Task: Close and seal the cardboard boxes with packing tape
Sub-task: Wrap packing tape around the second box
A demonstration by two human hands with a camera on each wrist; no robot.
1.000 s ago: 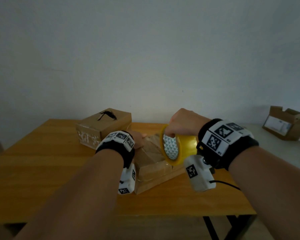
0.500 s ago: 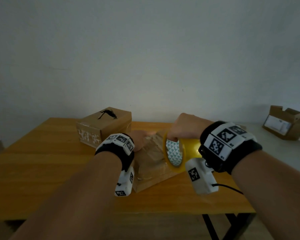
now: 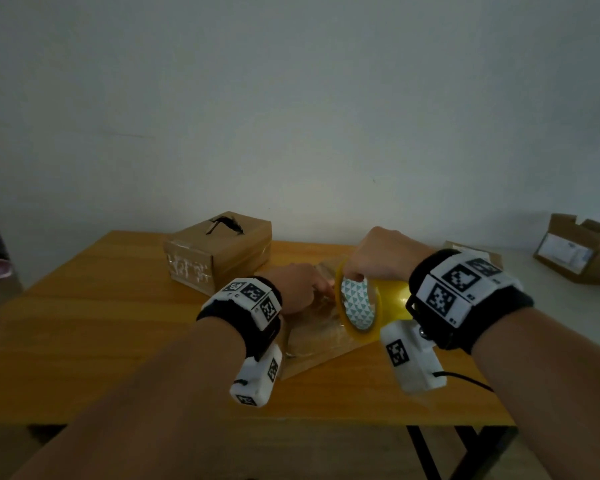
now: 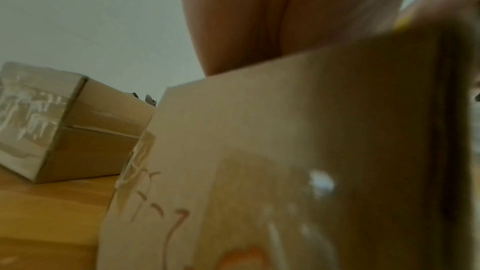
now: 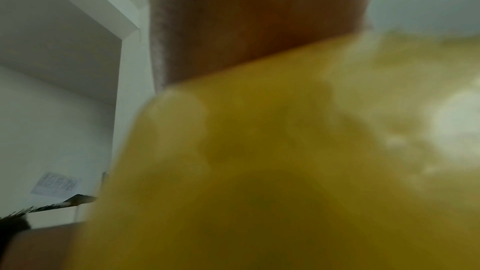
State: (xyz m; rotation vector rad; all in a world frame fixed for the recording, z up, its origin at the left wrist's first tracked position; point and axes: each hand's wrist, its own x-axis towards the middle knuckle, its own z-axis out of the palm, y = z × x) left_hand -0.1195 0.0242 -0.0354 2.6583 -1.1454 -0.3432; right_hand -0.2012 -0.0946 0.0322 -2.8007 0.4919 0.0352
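Note:
A flat cardboard box [image 3: 321, 344] with shiny tape on its top lies in the middle of the wooden table [image 3: 101, 341]. My left hand [image 3: 297, 285] rests on the box's top, fingers pointing right toward the tape roll; their tips are hidden. My right hand [image 3: 378, 258] grips the yellow packing tape roll [image 3: 359, 304] from above, holding it upright over the box's right part. The left wrist view shows the box's side [image 4: 259, 161] close up. Blurred yellow tape roll [image 5: 272, 161] fills the right wrist view.
A second, taller taped cardboard box [image 3: 219, 252] stands at the back left of the table. An open cardboard box [image 3: 579, 254] sits on a pale surface to the far right. The table's front edge and black legs [image 3: 426, 452] are near me.
The box has turned, its near right corner swinging away. My right hand has shifted slightly right and down with the tape roll; my left hand stays on the box top.

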